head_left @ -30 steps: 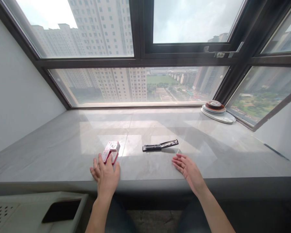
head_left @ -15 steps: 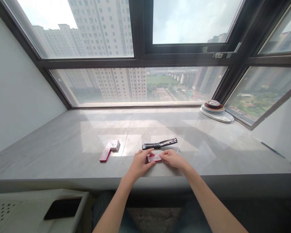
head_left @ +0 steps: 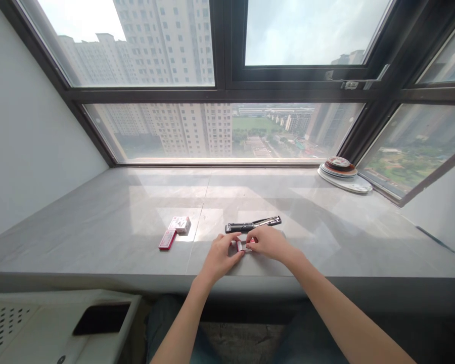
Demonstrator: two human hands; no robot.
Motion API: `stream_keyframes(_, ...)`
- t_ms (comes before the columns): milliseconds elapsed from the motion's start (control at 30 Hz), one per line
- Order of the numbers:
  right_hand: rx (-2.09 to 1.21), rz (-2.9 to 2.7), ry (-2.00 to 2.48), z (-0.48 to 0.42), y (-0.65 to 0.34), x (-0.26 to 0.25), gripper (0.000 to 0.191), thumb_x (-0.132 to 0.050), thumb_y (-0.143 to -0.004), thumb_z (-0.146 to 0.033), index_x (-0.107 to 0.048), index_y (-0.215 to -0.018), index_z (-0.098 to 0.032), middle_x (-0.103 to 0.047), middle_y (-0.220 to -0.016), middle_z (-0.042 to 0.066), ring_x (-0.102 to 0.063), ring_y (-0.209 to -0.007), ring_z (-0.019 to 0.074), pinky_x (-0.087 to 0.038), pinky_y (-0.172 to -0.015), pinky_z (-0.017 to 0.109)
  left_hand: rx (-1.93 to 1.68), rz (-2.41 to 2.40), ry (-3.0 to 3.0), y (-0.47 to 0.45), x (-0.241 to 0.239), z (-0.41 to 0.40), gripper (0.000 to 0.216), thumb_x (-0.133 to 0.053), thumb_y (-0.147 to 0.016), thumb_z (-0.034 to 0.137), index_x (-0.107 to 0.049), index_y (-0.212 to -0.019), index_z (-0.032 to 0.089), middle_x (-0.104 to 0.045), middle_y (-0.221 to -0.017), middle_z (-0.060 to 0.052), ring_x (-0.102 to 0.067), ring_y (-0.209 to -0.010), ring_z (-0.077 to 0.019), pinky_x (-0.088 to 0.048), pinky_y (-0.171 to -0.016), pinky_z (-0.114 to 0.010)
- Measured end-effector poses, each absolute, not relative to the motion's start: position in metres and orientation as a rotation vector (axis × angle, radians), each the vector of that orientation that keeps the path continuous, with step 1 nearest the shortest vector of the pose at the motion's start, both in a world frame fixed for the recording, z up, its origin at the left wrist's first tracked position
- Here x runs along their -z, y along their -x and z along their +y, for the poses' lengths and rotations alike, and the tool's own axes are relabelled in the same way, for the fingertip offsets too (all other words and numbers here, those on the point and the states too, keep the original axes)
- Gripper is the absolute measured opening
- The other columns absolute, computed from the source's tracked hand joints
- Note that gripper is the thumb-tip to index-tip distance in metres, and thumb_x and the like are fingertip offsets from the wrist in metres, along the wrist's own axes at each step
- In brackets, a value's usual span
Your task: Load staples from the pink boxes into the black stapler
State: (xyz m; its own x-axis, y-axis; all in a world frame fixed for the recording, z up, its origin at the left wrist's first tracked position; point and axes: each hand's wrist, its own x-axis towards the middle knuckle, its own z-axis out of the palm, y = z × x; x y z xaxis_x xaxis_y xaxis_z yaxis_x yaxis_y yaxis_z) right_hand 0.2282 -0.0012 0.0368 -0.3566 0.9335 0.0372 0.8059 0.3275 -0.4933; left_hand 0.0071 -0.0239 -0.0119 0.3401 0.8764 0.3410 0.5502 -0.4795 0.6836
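Note:
A small red-and-white box lies on the stone ledge, its pale inside showing. My left hand grips its left end between thumb and fingers. Over its right part, my right hand is closed in a pinch at the box. A bit of red shows by those fingertips, and what they hold is hidden. Just behind both hands rests a black stapler, its metal-lined arm swung up toward the right.
To the left are a white box with red print and a flat red box touching it. Stacked plates stand in the far right corner by the window. Below the ledge's front edge, a dark phone-like slab lies on a white surface.
My right hand has moved from the box's right end up and over it, and the pale inside now shows. My left hand keeps its hold. The view has shifted slightly.

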Motion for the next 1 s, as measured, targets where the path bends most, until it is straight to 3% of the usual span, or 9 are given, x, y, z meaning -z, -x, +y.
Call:
stream_keyframes(167,-0.566,-2.407,1.491,0.010,-0.216,-0.043,0.008,-0.069,-0.074,-0.022,-0.077,-0.072,-0.026,-0.070,-0.072,0.003,-0.059,-0.071,0.0208,-0.033,-0.065,0.029,-0.952,1.257,-2.171,-0.005,0.012,-0.024,0.049,-0.072,-0.088,0.031,-0.061,-0.136,0.034,-0.072,-0.118,-0.001,-0.062,-0.112,-0.0232,-0.049,-0.099,-0.037)
stream_keyframes(333,-0.884,-2.082,1.381,-0.003,-0.251,-0.030,0.017,-0.064,-0.083,-0.034,-0.076,-0.088,-0.023,-0.065,-0.065,-0.001,-0.054,-0.061,0.0160,-0.038,-0.061,0.026,-0.959,1.260,-2.154,-0.005,0.011,-0.025,0.051,-0.071,-0.088,0.032,-0.060,-0.137,0.033,-0.071,-0.117,-0.003,-0.062,-0.110,-0.0246,-0.049,-0.100,-0.040)
stream_keyframes(500,-0.908,-1.816,1.479,-0.024,-0.289,-0.005,0.032,-0.069,-0.083,-0.048,-0.075,-0.101,-0.022,-0.058,-0.065,-0.003,-0.050,-0.060,0.0155,-0.040,-0.061,0.027,-1.022,1.306,-2.118,-0.005,0.009,-0.024,0.050,-0.068,-0.091,0.039,-0.059,-0.139,0.030,-0.070,-0.117,-0.005,-0.063,-0.108,-0.0242,-0.049,-0.097,-0.039)
stream_keyframes(633,-0.876,-1.901,1.473,-0.030,-0.288,-0.001,0.044,-0.072,-0.083,-0.052,-0.073,-0.118,-0.025,-0.063,-0.073,-0.001,-0.053,-0.065,0.0168,-0.042,-0.064,0.029,-0.978,1.419,-2.053,-0.020,0.010,-0.022,0.029,-0.056,-0.098,0.036,-0.066,-0.124,0.029,-0.072,-0.092,-0.002,-0.066,-0.087,-0.0208,-0.048,-0.085,-0.035)
stream_keyframes(833,-0.763,-2.028,1.494,-0.032,-0.269,-0.012,0.045,-0.071,-0.085,-0.055,-0.075,-0.120,-0.027,-0.062,-0.071,-0.001,-0.055,-0.064,0.0168,-0.039,-0.063,0.029,-0.994,1.442,-2.019,-0.036,0.015,-0.026,0.020,-0.049,-0.102,0.035,-0.066,-0.108,0.027,-0.072,-0.086,0.000,-0.065,-0.079,-0.0184,-0.046,-0.079,-0.032)
stream_keyframes(900,-0.717,-2.040,1.492,-0.034,-0.264,-0.014,0.046,-0.070,-0.086,-0.056,-0.076,-0.123,-0.029,-0.061,-0.069,-0.001,-0.054,-0.063,0.0162,-0.038,-0.062,0.029,-1.068,1.566,-2.009,-0.025,0.015,-0.018,0.020,-0.050,-0.101,0.038,-0.066,-0.109,0.028,-0.071,-0.091,-0.002,-0.065,-0.085,-0.0201,-0.047,-0.083,-0.034)
stream_keyframes(1000,-0.698,-2.064,1.442,-0.037,-0.253,-0.014,0.036,-0.066,-0.090,-0.055,-0.080,-0.114,-0.032,-0.062,-0.069,-0.001,-0.054,-0.062,0.0156,-0.037,-0.062,0.028,-1.127,1.799,-2.044,-0.004,0.014,0.004,0.030,-0.067,-0.091,0.042,-0.066,-0.118,0.030,-0.067,-0.119,-0.006,-0.058,-0.115,-0.0285,-0.044,-0.099,-0.043)
